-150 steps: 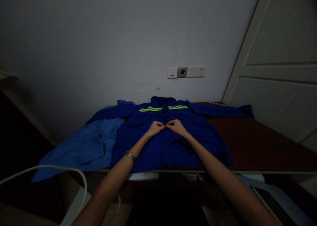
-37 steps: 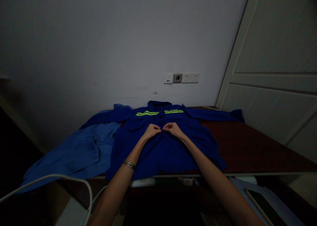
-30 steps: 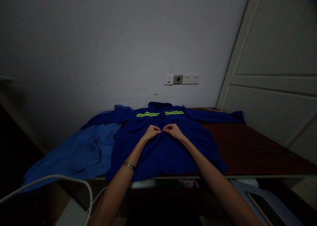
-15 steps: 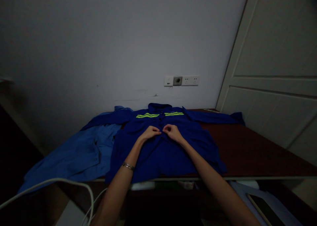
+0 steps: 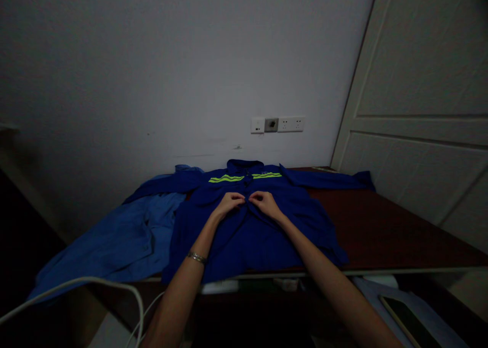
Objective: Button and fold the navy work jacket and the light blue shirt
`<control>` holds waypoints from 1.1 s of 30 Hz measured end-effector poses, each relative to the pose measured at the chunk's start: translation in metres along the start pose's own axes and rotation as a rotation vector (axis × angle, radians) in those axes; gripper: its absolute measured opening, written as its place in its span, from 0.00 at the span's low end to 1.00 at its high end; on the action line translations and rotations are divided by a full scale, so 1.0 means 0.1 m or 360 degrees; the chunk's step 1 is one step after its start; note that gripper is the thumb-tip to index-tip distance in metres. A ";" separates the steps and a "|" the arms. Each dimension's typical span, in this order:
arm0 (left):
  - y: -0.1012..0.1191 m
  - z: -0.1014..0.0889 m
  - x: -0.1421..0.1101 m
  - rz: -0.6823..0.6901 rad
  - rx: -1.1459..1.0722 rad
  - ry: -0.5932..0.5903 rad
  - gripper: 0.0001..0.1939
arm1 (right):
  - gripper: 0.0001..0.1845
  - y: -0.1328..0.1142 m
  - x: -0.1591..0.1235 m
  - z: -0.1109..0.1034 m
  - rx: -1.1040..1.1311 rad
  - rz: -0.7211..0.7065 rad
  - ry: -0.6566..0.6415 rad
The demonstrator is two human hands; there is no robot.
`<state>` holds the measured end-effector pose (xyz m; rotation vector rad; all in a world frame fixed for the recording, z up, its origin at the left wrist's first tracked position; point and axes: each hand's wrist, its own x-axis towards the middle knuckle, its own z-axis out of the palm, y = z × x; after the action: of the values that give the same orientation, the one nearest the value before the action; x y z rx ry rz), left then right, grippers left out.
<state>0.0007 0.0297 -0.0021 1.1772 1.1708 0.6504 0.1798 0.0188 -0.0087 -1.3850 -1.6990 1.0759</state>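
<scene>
A dark blue work jacket (image 5: 244, 246) with yellow-green striped bands across the chest lies spread face up, collar toward the wall and sleeves stretched out to both sides. At its front opening my left hand (image 5: 230, 203) pinches the fabric from the left. Opposite it, only a small gap away, my right hand (image 5: 264, 204) pinches the other front edge. Below the hands the two front panels part slightly. Whether a button sits between the fingertips is too small and dark to tell.
A lighter blue garment (image 5: 114, 236) lies at the left, partly under the jacket and hanging over the edge. The dark red-brown tabletop (image 5: 377, 231) shows at right. A white cable (image 5: 95, 279) loops at lower left; a phone (image 5: 407, 320) lies at lower right. Wall sockets (image 5: 290, 124) are behind.
Both hands have shifted very slightly, and the fabric between their fingertips is raised a little. The jacket stays in place; the view has moved slightly.
</scene>
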 end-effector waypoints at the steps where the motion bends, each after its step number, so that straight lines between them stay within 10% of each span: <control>1: -0.01 0.00 0.01 0.0011 0.0008 0.0034 0.11 | 0.10 0.00 0.01 0.00 0.0029 0.0021 -0.0004; 33: -0.10 0.08 0.07 -0.0040 0.0106 0.0110 0.11 | 0.12 0.08 0.02 0.00 0.0087 0.0180 0.0007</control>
<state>0.0091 0.0297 -0.0146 1.2023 1.2722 0.6416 0.1821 0.0216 -0.0157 -1.4620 -1.5920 1.1724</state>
